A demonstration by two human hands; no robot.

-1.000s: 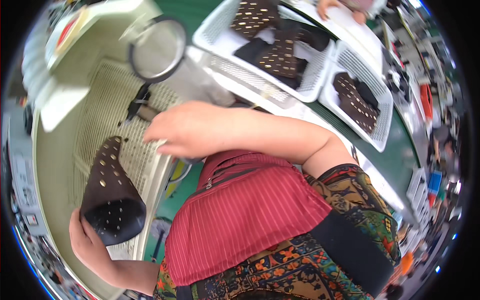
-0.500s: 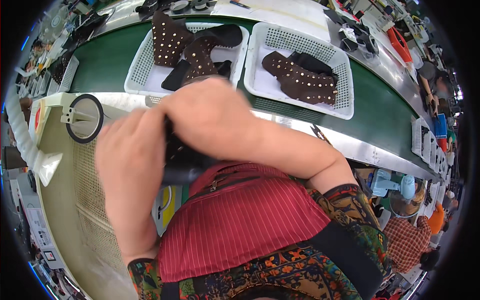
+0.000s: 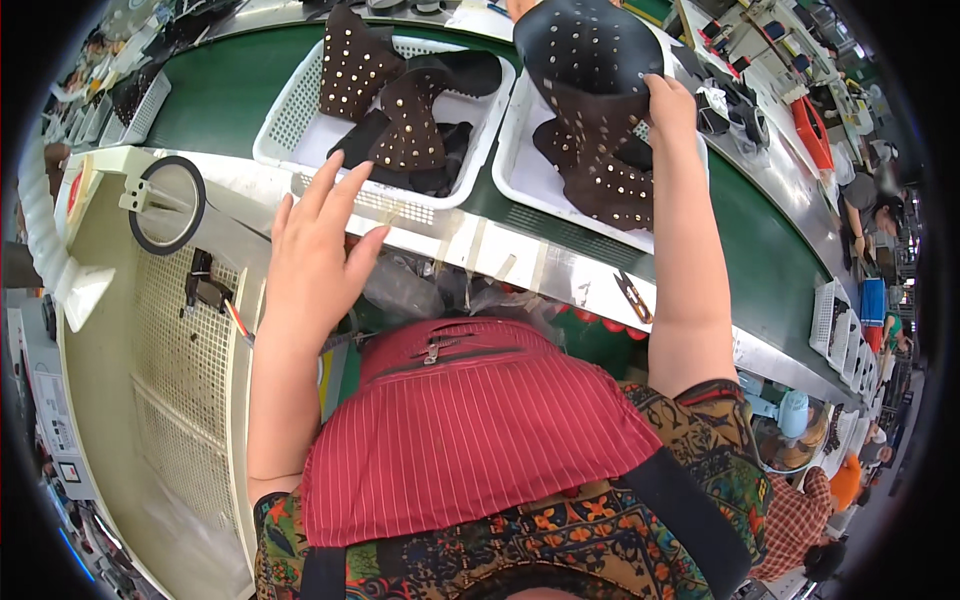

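Observation:
My right hand (image 3: 672, 105) grips the edge of a dark studded boot upper (image 3: 590, 60), smooth and black around its wide opening, and holds it up over the right white basket (image 3: 515, 180). Beneath it, another brown studded boot upper (image 3: 610, 195) lies in that basket, partly covered. My left hand (image 3: 318, 255) is empty, fingers spread, above the metal table edge in front of the left white basket (image 3: 275, 140). Inside the left basket rest brown studded boot uppers (image 3: 357, 75) and black pieces. A bit of skin shows at the raised upper's far edge; whose it is I cannot tell.
Thread snips (image 3: 632, 297) lie on the metal edge (image 3: 570, 285). Both baskets stand on a green conveyor belt (image 3: 230, 100). At left is a cream machine housing (image 3: 110, 330) with a round black-rimmed disc (image 3: 168, 205). Several people work farther right.
My hands, close together before over a dark piece near my body, have parted. My right hand has carried the boot upper forward to the right basket; my left has let go and opened.

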